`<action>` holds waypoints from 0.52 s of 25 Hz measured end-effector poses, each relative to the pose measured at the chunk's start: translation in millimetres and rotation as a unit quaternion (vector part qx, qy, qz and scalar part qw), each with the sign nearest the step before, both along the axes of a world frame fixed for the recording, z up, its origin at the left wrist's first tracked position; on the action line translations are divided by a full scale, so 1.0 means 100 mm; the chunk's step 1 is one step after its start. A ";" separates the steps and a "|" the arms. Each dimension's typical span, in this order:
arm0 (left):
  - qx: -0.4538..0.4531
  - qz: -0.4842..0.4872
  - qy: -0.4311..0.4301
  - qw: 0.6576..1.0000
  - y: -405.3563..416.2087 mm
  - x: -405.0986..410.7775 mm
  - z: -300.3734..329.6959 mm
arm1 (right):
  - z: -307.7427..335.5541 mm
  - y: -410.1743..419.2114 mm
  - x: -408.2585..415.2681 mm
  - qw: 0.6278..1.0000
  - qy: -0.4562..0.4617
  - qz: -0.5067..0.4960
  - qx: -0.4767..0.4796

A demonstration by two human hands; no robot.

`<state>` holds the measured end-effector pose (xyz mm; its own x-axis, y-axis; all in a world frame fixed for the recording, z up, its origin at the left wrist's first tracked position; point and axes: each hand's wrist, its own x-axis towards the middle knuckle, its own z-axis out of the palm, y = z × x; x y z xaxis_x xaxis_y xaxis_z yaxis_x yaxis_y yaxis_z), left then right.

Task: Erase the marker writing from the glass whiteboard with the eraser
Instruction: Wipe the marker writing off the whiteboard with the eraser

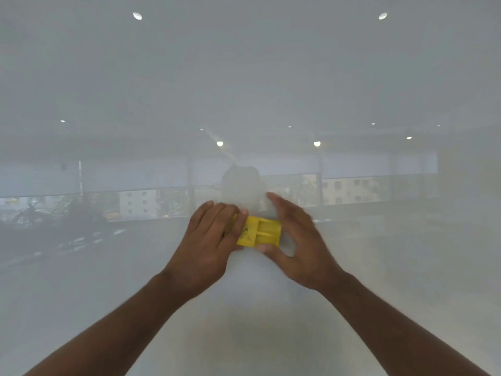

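Observation:
A pale glass whiteboard (352, 77) fills the whole view and mirrors the room behind me. No marker writing shows on it. A yellow eraser (261, 231) lies against the glass at the centre. My left hand (211, 240) grips its left end, fingers wrapped over the top edge. My right hand (295, 237) is at its right end, thumb under the lower right corner and fingers spread above it. The right hand is blurred, so whether it grips the eraser is unclear.
Reflections of ceiling lights (219, 143), windows with buildings and plants (35, 213) show faintly in the glass. No frame or edge of the board is in view.

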<state>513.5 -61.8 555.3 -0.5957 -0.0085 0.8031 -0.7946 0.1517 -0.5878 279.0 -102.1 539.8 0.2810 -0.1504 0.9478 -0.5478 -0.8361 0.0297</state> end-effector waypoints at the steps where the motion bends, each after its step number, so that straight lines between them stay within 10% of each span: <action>1: -0.005 -0.007 -0.017 1.000 -0.02 0.02 0.02 | 0.00 -0.05 -0.13 0.998 -0.055 -0.005 -0.016; 8: -0.091 0.028 0.041 0.995 -0.02 0.29 1.03 | -0.10 -0.36 -0.30 0.978 -0.096 -0.112 -0.146; 13: -0.109 0.105 0.389 0.909 0.17 1.54 1.68 | -0.12 -0.40 -0.32 0.977 -0.082 -0.116 -0.162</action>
<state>667.7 -44.5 723.2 0.1489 0.1541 0.9768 -0.9805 -0.1051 0.1661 247.5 -141.8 528.2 0.1150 0.1235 0.9857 -0.7405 -0.6508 0.1679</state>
